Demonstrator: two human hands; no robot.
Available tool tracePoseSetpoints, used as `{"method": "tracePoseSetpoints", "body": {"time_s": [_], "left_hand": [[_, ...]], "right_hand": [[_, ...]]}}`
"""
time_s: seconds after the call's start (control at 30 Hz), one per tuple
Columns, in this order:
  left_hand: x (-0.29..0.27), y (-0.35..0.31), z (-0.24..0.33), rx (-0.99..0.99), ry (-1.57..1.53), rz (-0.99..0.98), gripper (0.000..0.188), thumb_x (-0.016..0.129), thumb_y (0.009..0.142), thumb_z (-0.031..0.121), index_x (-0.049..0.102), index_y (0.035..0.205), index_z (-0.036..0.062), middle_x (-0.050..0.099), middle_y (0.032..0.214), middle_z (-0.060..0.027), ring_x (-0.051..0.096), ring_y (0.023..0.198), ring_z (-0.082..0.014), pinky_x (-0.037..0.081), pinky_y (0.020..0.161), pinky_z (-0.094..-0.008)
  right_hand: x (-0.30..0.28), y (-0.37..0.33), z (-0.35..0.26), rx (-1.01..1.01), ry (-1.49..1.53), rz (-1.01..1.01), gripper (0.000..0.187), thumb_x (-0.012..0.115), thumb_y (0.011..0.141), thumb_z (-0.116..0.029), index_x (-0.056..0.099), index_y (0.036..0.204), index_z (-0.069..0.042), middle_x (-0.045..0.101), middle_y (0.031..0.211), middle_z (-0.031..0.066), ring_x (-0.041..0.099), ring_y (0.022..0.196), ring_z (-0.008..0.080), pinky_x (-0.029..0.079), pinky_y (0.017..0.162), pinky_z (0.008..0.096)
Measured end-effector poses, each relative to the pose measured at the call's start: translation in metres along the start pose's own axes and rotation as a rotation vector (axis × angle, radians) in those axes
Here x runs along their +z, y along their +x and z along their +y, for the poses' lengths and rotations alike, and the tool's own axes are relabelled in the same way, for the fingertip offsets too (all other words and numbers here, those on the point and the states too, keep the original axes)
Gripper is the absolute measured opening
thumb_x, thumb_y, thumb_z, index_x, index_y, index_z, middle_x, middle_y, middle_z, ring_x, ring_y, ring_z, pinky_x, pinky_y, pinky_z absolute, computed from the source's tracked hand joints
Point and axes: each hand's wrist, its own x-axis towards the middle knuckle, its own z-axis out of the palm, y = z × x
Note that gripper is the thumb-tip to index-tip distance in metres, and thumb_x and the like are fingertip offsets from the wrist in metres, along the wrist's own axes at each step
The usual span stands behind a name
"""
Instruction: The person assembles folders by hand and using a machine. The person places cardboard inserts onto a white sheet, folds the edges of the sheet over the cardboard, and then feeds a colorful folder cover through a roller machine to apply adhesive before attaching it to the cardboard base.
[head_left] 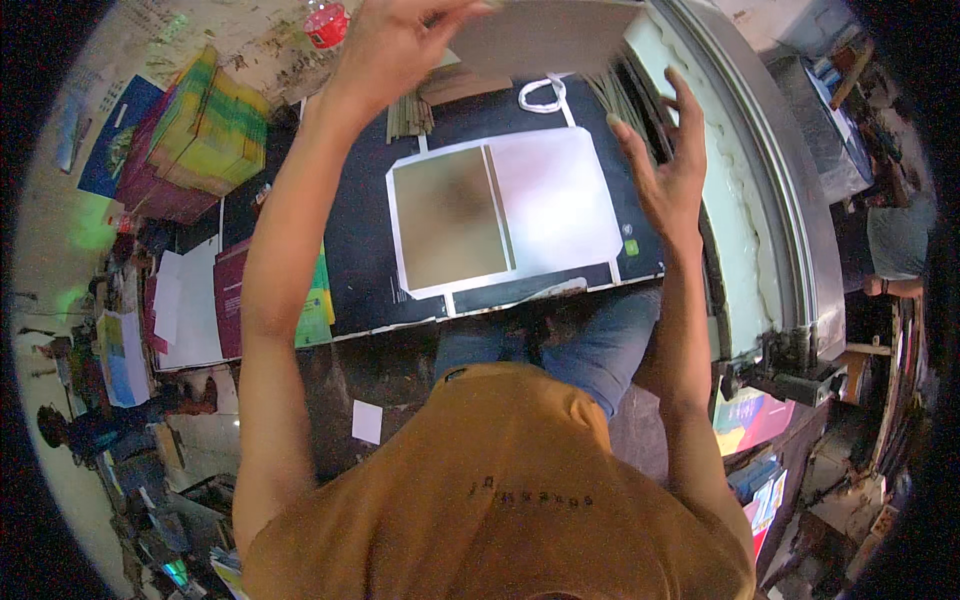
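Observation:
On the dark table lies a white sheet point(565, 200) with cut corners. A brown-grey board point(445, 215) covers its left part, and a narrow strip of board point(499, 208) runs along that board's right side. Beyond the sheet, my left hand point(400, 50) pinches the left edge of another grey-brown board point(550, 38), which looks blurred. My right hand point(672, 175) is raised over the right side of the table, fingers and thumb spread with nothing between them. Its fingertips are apart from the board.
A white cord loop point(541, 94) and bundled strips point(408, 118) lie beyond the sheet. At left stands a yellow-green stack point(205, 125); a red-labelled bottle point(325, 25) is farther back. A metal-edged machine point(780, 200) borders the right. Another person point(893, 245) is at far right.

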Motion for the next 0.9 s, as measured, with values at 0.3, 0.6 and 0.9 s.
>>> {"method": "tracePoseSetpoints", "body": {"time_s": [0.3, 0.6, 0.9], "left_hand": [[0.132, -0.143, 0.015, -0.613, -0.158, 0.160, 0.048, 0.065, 0.100, 0.028, 0.056, 0.138, -0.0010, 0.066, 0.124, -0.0204, 0.061, 0.118, -0.0360, 0.048, 0.099, -0.0442], [0.181, -0.242, 0.092, -0.504, -0.117, -0.368, 0.080, 0.056, 0.100, 0.049, 0.034, 0.152, -0.0081, 0.030, 0.161, -0.0271, 0.026, 0.150, -0.0442, 0.022, 0.123, -0.0567], [0.179, -0.243, 0.095, -0.453, -0.018, -0.511, 0.078, 0.053, 0.100, 0.052, 0.037, 0.153, -0.0023, 0.033, 0.162, -0.0207, 0.026, 0.151, -0.0413, 0.020, 0.123, -0.0605]], "right_hand": [[0.048, -0.060, 0.094, 0.563, 0.028, -0.085, 0.043, 0.075, 0.095, -0.032, 0.060, 0.123, -0.003, 0.073, 0.101, 0.0247, 0.072, 0.091, 0.0283, 0.056, 0.080, 0.0394], [0.083, -0.104, 0.142, 0.681, -0.215, -0.348, 0.050, 0.068, 0.095, -0.046, 0.060, 0.126, -0.007, 0.073, 0.108, 0.0260, 0.070, 0.102, 0.0453, 0.046, 0.098, 0.0523], [0.091, -0.106, 0.139, 0.701, -0.373, -0.442, 0.055, 0.069, 0.092, -0.051, 0.066, 0.122, -0.005, 0.075, 0.099, 0.0208, 0.070, 0.100, 0.0419, 0.042, 0.096, 0.0595]]}}
